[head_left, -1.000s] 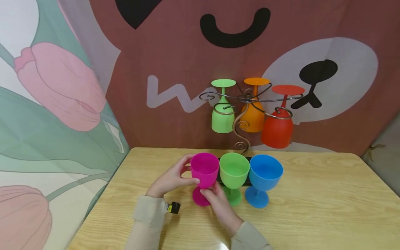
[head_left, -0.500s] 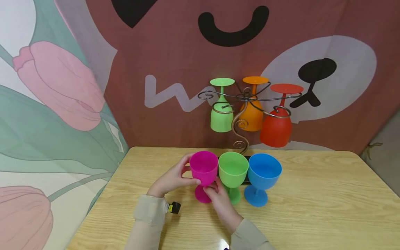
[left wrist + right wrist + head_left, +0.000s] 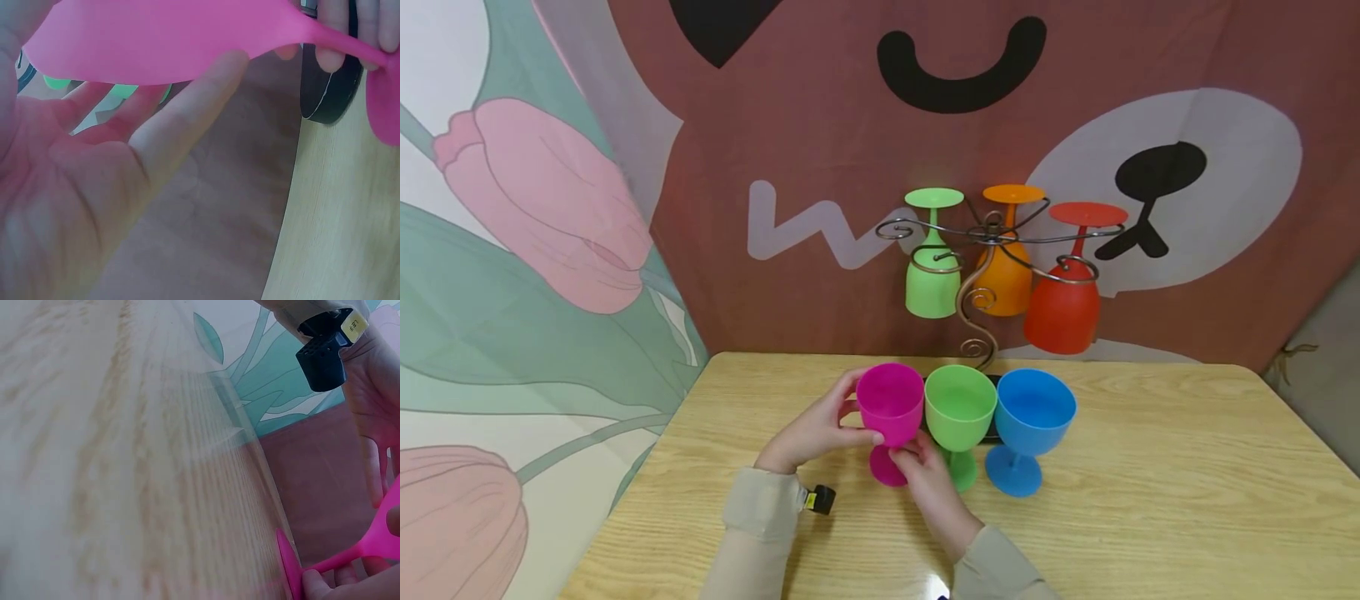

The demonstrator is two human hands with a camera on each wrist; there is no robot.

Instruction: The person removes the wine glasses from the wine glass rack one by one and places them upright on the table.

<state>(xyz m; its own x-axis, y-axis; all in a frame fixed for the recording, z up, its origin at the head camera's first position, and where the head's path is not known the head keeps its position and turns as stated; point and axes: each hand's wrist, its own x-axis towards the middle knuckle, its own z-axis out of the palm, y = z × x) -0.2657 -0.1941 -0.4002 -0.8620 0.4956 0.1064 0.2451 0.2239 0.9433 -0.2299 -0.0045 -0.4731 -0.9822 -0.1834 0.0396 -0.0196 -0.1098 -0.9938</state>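
Note:
A pink plastic goblet (image 3: 891, 398) stands upright at the left of a row of three. My left hand (image 3: 814, 429) holds its bowl from the left, thumb across the front and fingers behind. Below the bowl, my right hand (image 3: 931, 492) pinches the stem just over the foot, as the right wrist view shows with the pink goblet's foot (image 3: 287, 562) close to the table. Right beside the pink one is a green goblet (image 3: 960, 410), its stem partly hidden by my right hand. A blue goblet (image 3: 1036, 412) follows on the right, rims nearly touching.
Behind the row rises a curly metal glass rack (image 3: 992, 232) on a black base (image 3: 328, 103). Upside down in it hang a light green goblet (image 3: 932, 292), an orange goblet (image 3: 1009, 279) and a red goblet (image 3: 1062, 315). A printed cloth (image 3: 820, 125) backs the wooden table (image 3: 1172, 483).
The pink goblet's foot has shifted slightly right and away from me, with my right hand moving a little along. My left hand stays on the bowl; the other goblets have not moved.

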